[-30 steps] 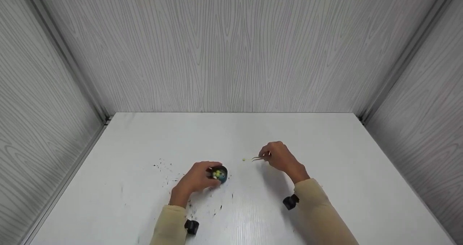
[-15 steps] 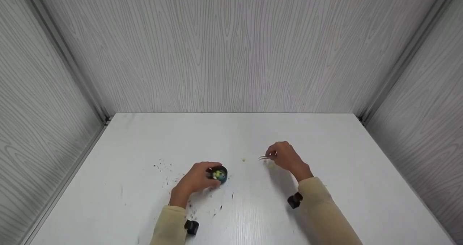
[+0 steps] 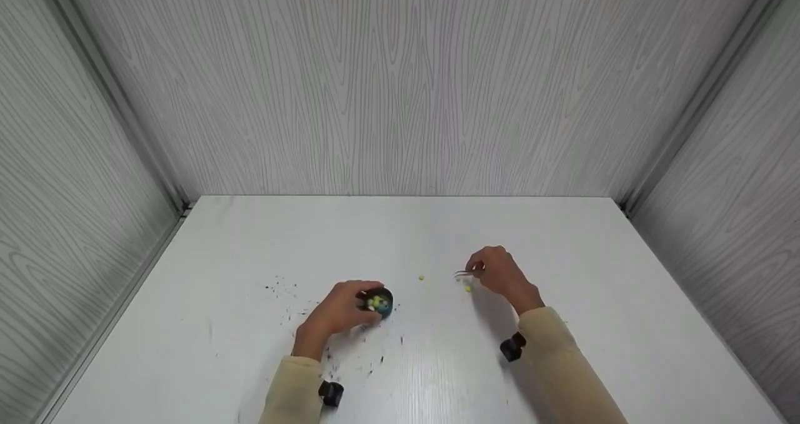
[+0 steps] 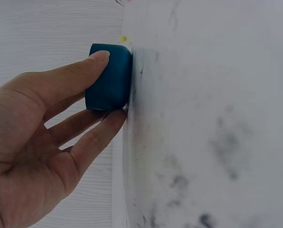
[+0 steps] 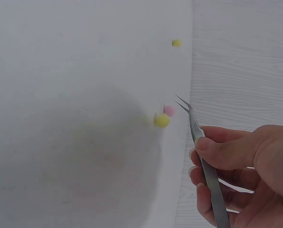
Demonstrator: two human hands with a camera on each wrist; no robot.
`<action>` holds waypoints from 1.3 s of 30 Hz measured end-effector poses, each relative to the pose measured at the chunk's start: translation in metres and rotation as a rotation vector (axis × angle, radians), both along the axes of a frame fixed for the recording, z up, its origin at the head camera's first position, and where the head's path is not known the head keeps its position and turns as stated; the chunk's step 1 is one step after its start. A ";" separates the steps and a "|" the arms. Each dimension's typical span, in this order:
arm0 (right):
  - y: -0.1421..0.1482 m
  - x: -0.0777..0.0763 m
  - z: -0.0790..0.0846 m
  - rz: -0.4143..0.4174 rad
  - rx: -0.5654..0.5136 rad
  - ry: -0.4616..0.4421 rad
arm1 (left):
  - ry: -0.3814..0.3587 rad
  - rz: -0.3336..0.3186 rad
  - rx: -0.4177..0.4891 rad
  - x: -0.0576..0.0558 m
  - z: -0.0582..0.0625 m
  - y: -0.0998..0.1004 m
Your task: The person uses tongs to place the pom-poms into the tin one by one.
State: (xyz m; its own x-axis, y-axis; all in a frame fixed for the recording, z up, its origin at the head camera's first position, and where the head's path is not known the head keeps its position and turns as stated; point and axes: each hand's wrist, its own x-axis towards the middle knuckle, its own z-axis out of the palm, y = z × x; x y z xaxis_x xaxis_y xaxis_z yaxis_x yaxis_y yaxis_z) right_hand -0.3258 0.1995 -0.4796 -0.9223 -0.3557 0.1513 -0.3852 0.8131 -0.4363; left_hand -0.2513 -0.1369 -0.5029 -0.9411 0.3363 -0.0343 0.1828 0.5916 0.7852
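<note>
My left hand [image 3: 342, 306] grips a small dark teal cup [image 4: 109, 78] between thumb and fingers, its base on the white table. Several small yellow, green and blue balls [image 3: 377, 302] lie inside the cup. My right hand [image 3: 502, 274] pinches steel tweezers [image 5: 205, 166] with bent tips, which stand slightly apart with nothing between them. By the tips, a pink ball [image 5: 168, 110] and a yellow ball [image 5: 162, 120] lie side by side on the table. Another yellow ball [image 5: 177, 42] sits between the cup and the tweezers.
The white table [image 3: 281, 236] bears dark specks and smudges [image 3: 281, 284] around and left of the cup. Grey wood-grain panels [image 3: 400, 86] enclose it at the back and both sides. A black camera mount sits at each wrist.
My right hand has moved to the right with the tweezers, away from the lone yellow ball. A yellow ball now shows below the tweezers. The left hand and cup have stayed put.
</note>
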 end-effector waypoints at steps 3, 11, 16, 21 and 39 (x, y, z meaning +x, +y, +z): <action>0.002 0.000 -0.002 0.008 0.005 0.027 | 0.007 -0.003 -0.016 0.000 0.001 0.000; 0.007 0.000 -0.003 -0.024 0.000 -0.006 | 0.006 0.004 -0.030 0.000 -0.001 0.000; 0.009 0.000 -0.005 -0.034 -0.016 -0.007 | 0.004 0.006 -0.029 -0.001 -0.001 0.000; 0.010 0.001 -0.006 -0.025 -0.015 0.010 | 0.016 -0.006 -0.024 -0.002 -0.002 0.000; 0.010 0.004 0.002 -0.011 -0.026 0.015 | 0.015 -0.013 0.003 -0.002 -0.002 0.000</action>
